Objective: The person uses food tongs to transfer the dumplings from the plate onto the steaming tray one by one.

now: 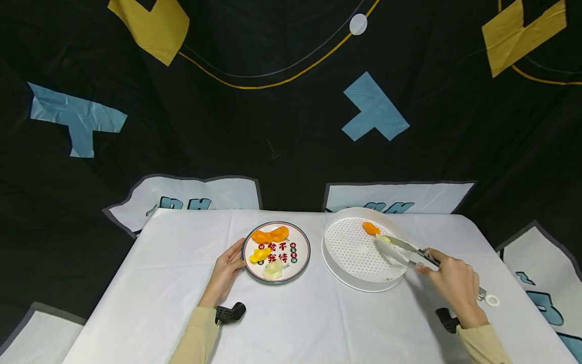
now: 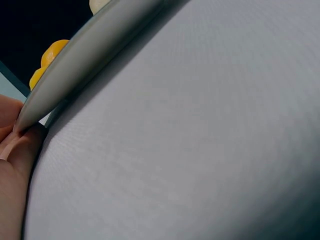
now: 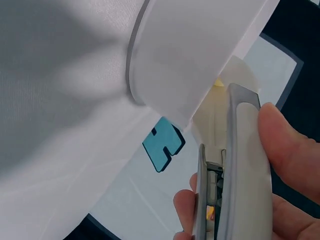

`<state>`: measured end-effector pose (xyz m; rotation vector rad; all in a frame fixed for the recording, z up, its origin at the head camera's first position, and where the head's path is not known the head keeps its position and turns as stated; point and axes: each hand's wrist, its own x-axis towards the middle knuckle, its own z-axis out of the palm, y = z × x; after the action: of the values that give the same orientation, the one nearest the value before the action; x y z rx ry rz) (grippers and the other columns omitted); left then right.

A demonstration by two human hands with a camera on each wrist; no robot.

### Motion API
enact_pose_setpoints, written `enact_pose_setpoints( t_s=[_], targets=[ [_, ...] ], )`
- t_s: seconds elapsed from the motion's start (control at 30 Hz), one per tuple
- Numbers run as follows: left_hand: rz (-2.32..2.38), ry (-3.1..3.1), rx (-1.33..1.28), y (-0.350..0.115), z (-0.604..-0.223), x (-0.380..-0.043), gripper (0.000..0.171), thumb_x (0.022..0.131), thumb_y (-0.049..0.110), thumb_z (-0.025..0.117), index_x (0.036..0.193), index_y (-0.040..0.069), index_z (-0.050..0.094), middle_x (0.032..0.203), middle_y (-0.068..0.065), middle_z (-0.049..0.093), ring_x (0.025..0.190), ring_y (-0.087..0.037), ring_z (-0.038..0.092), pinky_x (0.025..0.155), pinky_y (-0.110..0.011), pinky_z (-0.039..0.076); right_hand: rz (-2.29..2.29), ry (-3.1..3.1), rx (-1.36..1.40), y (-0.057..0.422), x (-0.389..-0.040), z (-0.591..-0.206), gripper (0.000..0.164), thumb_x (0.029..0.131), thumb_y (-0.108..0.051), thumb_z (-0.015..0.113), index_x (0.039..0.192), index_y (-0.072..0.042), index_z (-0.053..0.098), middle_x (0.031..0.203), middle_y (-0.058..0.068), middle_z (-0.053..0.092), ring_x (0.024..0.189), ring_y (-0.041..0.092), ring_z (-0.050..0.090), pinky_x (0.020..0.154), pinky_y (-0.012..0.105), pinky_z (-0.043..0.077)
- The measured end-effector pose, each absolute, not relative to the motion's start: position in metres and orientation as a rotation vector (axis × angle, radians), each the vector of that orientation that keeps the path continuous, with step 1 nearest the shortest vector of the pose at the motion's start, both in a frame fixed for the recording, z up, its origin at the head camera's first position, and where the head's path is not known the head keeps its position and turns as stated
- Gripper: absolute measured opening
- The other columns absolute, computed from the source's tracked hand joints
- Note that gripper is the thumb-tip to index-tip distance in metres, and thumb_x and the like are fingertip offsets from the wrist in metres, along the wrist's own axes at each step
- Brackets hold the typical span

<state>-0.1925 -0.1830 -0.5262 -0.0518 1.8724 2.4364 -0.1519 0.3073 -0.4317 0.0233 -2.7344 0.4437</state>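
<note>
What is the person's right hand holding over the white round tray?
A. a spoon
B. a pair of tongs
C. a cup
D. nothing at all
B: the right hand grips a pair of tongs whose tips reach into the white perforated tray, at a pale piece of food.

Table (image 1: 150,283) under a white cloth, smooth, lit evenly from above; behind it a black fabric backdrop (image 1: 273,126) with blue T-shaped patches (image 1: 375,108), yellow patches (image 1: 152,25), a thin yellow curved line (image 1: 273,83); white grey-edged panels with blue lettering (image 1: 191,199) low along it.
</note>
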Motion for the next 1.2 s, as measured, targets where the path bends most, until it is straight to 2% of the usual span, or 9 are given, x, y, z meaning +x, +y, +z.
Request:
enact_pose_setpoints(
  t_s=[0.2, 0.33, 0.57, 0.8, 0.93, 1.03, 1.2],
  targets=[
    [2.423, 1.876, -0.070, -0.183, -0.526, -0.192, 0.065, 0.089, -0.012, 0.042, 0.150, 0.000, 0.024, 0.155, -0.016, 0.021, 0.140, -0.023, 0.024, 0.105, -0.021, 0.035, 0.447, -2.750, 0.021, 0.309, -0.151, -0.429, 0.048, 0.071, -0.027, 0.080, 0.110, 0.000, 0.068, 0.045, 0.000, 0.043, 0.044, 0.022, 0.043, 0.033, 0.034, 0.030],
    [2.429, 1.878, -0.053, -0.182, -0.526, -0.192, 0.065, 0.089, -0.013, 0.042, 0.150, -0.002, 0.023, 0.155, -0.017, 0.020, 0.141, -0.025, 0.023, 0.105, -0.022, 0.034, 0.457, -2.753, 0.015, 0.309, -0.151, -0.428, 0.049, 0.070, -0.028, 0.081, 0.109, 0.000, 0.069, 0.047, 0.002, 0.047, 0.044, 0.023, 0.043, 0.033, 0.035, 0.031],
    [2.439, 1.867, -0.035, -0.182, -0.523, -0.192, 0.065, 0.089, -0.013, 0.043, 0.149, -0.003, 0.022, 0.155, -0.019, 0.019, 0.141, -0.027, 0.022, 0.107, -0.025, 0.033, 0.505, -2.755, -0.015, 0.307, -0.153, -0.427, 0.049, 0.069, -0.030, 0.081, 0.108, -0.002, 0.070, 0.062, 0.013, 0.062, 0.046, 0.023, 0.047, 0.034, 0.034, 0.031],
    [2.420, 1.901, -0.038, -0.182, -0.523, -0.192, 0.065, 0.089, -0.013, 0.043, 0.150, -0.003, 0.021, 0.154, -0.019, 0.019, 0.141, -0.027, 0.022, 0.108, -0.024, 0.033, 0.537, -2.738, 0.010, 0.299, -0.151, -0.423, 0.050, 0.069, -0.030, 0.082, 0.109, -0.004, 0.070, 0.062, 0.008, 0.061, 0.049, 0.020, 0.043, 0.038, 0.032, 0.031],
    [2.415, 1.912, -0.049, -0.182, -0.523, -0.191, 0.066, 0.088, -0.013, 0.043, 0.149, -0.003, 0.021, 0.154, -0.019, 0.020, 0.141, -0.026, 0.023, 0.107, -0.024, 0.033, 0.568, -2.732, 0.053, 0.292, -0.149, -0.419, 0.051, 0.070, -0.032, 0.081, 0.112, -0.006, 0.070, 0.082, 0.016, 0.069, 0.051, 0.019, 0.045, 0.040, 0.031, 0.033],
    [2.412, 1.904, -0.055, -0.182, -0.523, -0.191, 0.066, 0.088, -0.013, 0.043, 0.149, -0.003, 0.021, 0.155, -0.018, 0.020, 0.141, -0.025, 0.023, 0.108, -0.024, 0.032, 0.603, -2.730, 0.086, 0.284, -0.148, -0.417, 0.051, 0.071, -0.033, 0.080, 0.114, -0.007, 0.069, 0.097, 0.017, 0.070, 0.057, 0.022, 0.053, 0.043, 0.032, 0.037],
    [2.405, 1.898, -0.077, -0.181, -0.522, -0.191, 0.065, 0.089, -0.013, 0.044, 0.150, -0.002, 0.022, 0.155, -0.016, 0.020, 0.141, -0.023, 0.024, 0.108, -0.024, 0.032, 0.650, -2.716, 0.154, 0.267, -0.147, -0.412, 0.052, 0.070, -0.033, 0.081, 0.114, -0.007, 0.070, 0.101, 0.018, 0.070, 0.057, 0.020, 0.052, 0.045, 0.031, 0.037]
  ],
)
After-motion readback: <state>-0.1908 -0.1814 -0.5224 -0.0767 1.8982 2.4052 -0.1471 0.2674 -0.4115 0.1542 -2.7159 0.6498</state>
